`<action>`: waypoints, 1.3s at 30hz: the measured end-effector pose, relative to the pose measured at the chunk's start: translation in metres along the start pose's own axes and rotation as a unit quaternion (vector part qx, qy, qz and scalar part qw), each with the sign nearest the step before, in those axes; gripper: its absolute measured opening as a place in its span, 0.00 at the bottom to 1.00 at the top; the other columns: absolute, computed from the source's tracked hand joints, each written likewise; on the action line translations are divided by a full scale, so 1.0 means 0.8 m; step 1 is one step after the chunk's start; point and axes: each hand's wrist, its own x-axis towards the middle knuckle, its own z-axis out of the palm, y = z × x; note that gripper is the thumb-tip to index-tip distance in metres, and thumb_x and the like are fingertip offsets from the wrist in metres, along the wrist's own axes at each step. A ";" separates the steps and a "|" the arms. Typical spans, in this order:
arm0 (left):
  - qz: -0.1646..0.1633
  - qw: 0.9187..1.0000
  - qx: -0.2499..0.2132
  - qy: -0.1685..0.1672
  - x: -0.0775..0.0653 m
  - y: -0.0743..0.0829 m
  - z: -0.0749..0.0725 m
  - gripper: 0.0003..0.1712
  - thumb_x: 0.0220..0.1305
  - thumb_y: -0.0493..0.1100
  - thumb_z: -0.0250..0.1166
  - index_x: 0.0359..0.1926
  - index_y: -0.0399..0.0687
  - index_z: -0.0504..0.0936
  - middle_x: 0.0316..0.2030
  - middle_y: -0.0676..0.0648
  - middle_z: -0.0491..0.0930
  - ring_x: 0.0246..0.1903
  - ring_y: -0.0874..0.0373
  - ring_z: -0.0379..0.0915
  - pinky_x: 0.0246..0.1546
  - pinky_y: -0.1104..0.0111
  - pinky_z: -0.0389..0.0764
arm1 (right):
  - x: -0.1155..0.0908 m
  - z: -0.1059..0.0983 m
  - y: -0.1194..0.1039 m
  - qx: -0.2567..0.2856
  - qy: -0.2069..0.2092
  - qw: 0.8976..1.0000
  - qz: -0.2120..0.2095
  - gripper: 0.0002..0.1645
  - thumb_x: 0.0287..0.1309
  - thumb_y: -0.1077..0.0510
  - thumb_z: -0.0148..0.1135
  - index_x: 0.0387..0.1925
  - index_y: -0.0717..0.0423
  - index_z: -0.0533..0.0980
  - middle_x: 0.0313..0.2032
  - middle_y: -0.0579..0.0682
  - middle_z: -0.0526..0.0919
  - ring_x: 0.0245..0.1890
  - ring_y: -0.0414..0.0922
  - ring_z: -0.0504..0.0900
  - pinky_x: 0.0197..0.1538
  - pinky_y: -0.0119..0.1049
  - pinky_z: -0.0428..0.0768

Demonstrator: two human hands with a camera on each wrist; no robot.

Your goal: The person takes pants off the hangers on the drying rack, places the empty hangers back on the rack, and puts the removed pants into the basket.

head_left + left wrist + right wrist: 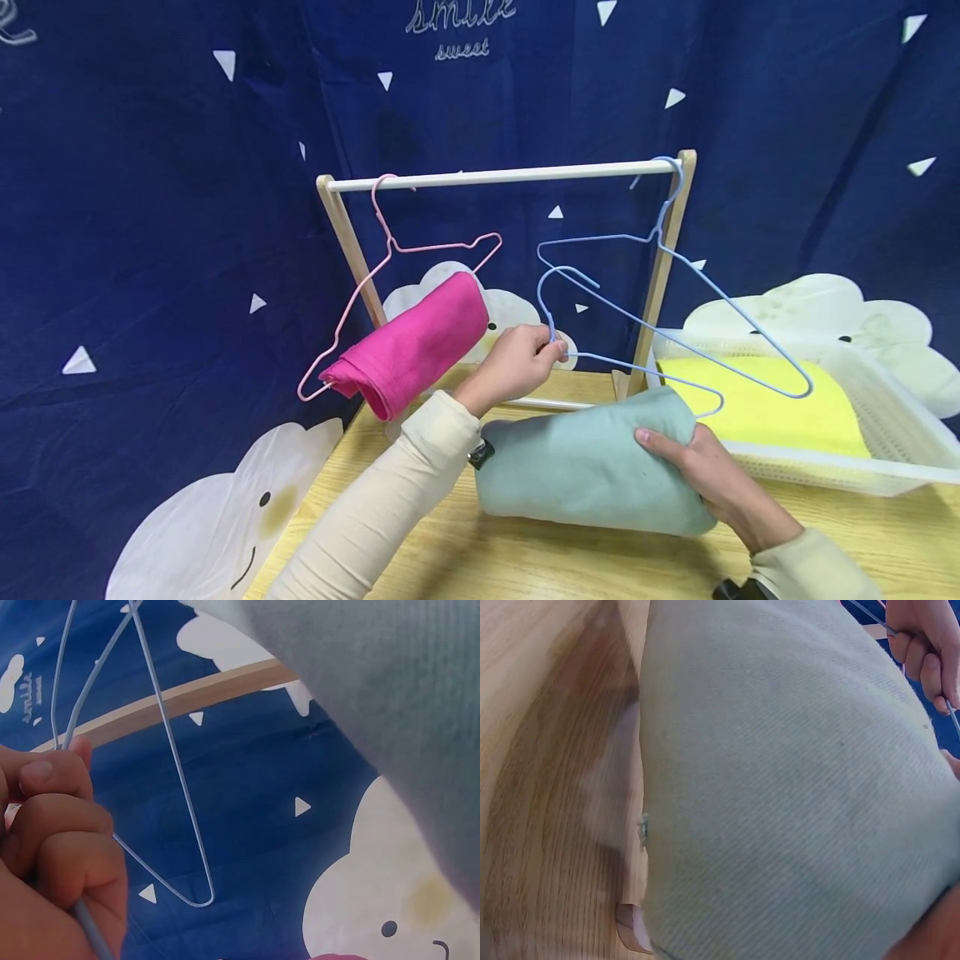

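1. One pale green cloth (592,475), folded thick, at five o'clock in the head view. Fine diagonal weave, loose thread at an edge. Judged light, limp, unlikely to slip or break; best gripped through all layers, at a side edge.
2. Right hand (708,467), four o'clock: gripping the cloth's right end, thumb in front; other fingers hidden behind.
3. Left hand (513,367), just below centre: fingers curled tightly around the neck of the held blue hanger (540,293). Hanger thin, probably stiff and light; neck a sound hold. Whether its lower bar runs inside the cloth: cannot tell.
4. Table (465,567), six o'clock: pale wood grain.
5. White basket (825,477), nearly four o'clock, holding a yellow cloth (765,408).
6. Pink cloth (420,342), eight o'clock, over a pink hanger (435,247).
7. Rack (510,175), rail at twelve, bearing pink hanger and a second blue hanger (738,310), three o'clock.
8. Navy curtain (150,250) behind: white triangles, clouds.
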 end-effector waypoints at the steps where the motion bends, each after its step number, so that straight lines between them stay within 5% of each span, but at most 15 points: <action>1: 0.000 1.000 0.001 0.001 0.000 0.000 0.000 0.16 0.73 0.44 0.54 0.34 0.43 0.84 0.17 0.53 0.65 0.17 0.63 0.59 0.20 0.74 0.61 | 0.000 0.000 0.000 -0.001 0.000 1.000 0.000 0.17 0.66 0.51 0.61 0.44 0.61 0.73 0.30 0.43 0.83 0.31 0.41 0.84 0.39 0.40 0.83; 12: 0.000 1.000 0.003 0.021 -0.003 -0.004 -0.001 0.16 0.74 0.42 0.53 0.35 0.41 0.85 0.24 0.47 0.79 0.18 0.62 0.59 0.20 0.75 0.60 | 0.000 0.003 -0.002 -0.004 0.000 1.000 0.002 0.19 0.66 0.50 0.61 0.47 0.62 0.71 0.33 0.43 0.82 0.33 0.41 0.84 0.40 0.39 0.83; 31: -0.026 0.998 0.024 0.044 -0.004 -0.010 0.007 0.16 0.74 0.44 0.54 0.34 0.44 0.85 0.18 0.52 0.70 0.17 0.62 0.62 0.21 0.74 0.64 | -0.001 0.009 0.001 -0.002 0.002 1.000 0.010 0.19 0.66 0.51 0.61 0.47 0.62 0.71 0.33 0.44 0.82 0.34 0.42 0.84 0.41 0.40 0.82; 39: -0.005 0.996 0.064 0.066 -0.003 -0.012 0.012 0.16 0.72 0.44 0.55 0.29 0.47 0.84 0.19 0.52 0.75 0.21 0.62 0.65 0.24 0.75 0.65 | 0.000 0.009 -0.002 -0.012 0.007 1.000 -0.001 0.17 0.65 0.50 0.62 0.44 0.60 0.72 0.31 0.43 0.82 0.32 0.40 0.83 0.39 0.39 0.82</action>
